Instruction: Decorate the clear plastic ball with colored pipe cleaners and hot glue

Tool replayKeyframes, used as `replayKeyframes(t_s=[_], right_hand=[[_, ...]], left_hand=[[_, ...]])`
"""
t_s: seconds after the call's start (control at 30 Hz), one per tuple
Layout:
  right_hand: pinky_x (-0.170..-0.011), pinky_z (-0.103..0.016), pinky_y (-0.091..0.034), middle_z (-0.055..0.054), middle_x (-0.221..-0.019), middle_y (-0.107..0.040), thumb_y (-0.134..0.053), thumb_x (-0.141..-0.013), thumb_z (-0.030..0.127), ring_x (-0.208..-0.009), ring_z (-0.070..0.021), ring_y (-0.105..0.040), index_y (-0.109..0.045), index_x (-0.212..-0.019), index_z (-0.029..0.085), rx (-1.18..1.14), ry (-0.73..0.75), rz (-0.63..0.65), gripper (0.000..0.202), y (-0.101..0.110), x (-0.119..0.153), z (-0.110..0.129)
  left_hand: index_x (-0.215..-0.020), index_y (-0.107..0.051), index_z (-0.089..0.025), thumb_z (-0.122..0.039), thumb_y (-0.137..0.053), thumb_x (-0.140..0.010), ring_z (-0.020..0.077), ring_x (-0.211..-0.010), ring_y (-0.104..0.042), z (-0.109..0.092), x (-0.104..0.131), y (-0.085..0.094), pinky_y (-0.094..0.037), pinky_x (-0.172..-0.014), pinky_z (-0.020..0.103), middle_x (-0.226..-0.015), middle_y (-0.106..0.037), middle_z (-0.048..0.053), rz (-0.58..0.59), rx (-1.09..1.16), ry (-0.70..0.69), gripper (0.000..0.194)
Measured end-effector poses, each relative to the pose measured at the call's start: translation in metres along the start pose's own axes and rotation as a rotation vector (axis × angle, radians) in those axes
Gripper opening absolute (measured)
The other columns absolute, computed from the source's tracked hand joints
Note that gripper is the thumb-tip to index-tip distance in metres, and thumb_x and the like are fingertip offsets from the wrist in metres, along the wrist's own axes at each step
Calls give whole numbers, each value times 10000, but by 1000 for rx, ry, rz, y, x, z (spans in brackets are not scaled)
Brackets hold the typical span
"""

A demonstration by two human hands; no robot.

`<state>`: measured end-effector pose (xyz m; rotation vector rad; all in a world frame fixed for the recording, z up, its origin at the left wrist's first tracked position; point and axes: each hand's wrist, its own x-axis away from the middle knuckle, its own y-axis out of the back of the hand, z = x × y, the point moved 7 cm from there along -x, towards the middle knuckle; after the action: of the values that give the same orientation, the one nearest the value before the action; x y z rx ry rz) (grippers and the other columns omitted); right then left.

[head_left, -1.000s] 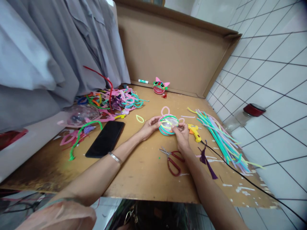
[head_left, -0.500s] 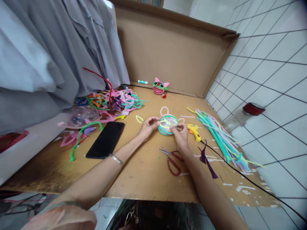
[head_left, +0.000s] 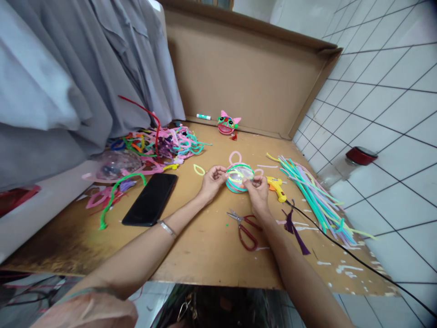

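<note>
Between the two hands, near the middle of the table [head_left: 201, 237], sits a clear ball [head_left: 244, 172] ringed with green and teal fuzzy strips. It lies to the right of the left hand [head_left: 212, 183] and to the left of, and slightly beyond, the right hand [head_left: 258, 193]. Being round, it gives no long axis of its own; the yellow strip [head_left: 236, 173] across its near face does, running left to right in a shallow arch bowed toward the far side. The hands stand apart, one at each end of that line. At the ball's left edge, the left thumb and forefinger come together, apparently pinching the strip's left end. The right hand is the nearer to the ball's middle: its thumb and fingers close on the near right edge and cover part of it. Whether the ball rests on the table or is held just above it, I cannot tell. Pink loops stand out at its far side [head_left: 235, 157] and right side [head_left: 258, 172]. Just right of the right hand lies a yellow glue gun [head_left: 278, 189], and on the near side, scissors [head_left: 246, 230].
</note>
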<state>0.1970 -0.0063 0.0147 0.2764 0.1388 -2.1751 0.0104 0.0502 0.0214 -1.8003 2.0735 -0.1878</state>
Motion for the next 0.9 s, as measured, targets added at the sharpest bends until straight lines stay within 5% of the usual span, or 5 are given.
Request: replayKeyframes(t_s=[0.47,0.9], right_hand=[[-698,-282,-448,46,-784,-537,-756,-623,486,-745,-147,-522,-482,-886,237,-12,-16,-3,453,0,1,1],[-745,-299,-442,18,-856,-530,-753,-619,477,-815,-165,-505,-482,-880,234,65,31,-26,448,-1,6,9]], left_hand=[[-929,-594,-188,-465,-836,-654,154,-913,-629,10,0,-7,-507,-815,270,-1048,-682,38,110,34,38,460],[-916,-781,-223,-414,-709,-810,239,-1178,-597,-12,6,-9,-443,-1076,415,-1166,-656,91,117,-142,-262,229]])
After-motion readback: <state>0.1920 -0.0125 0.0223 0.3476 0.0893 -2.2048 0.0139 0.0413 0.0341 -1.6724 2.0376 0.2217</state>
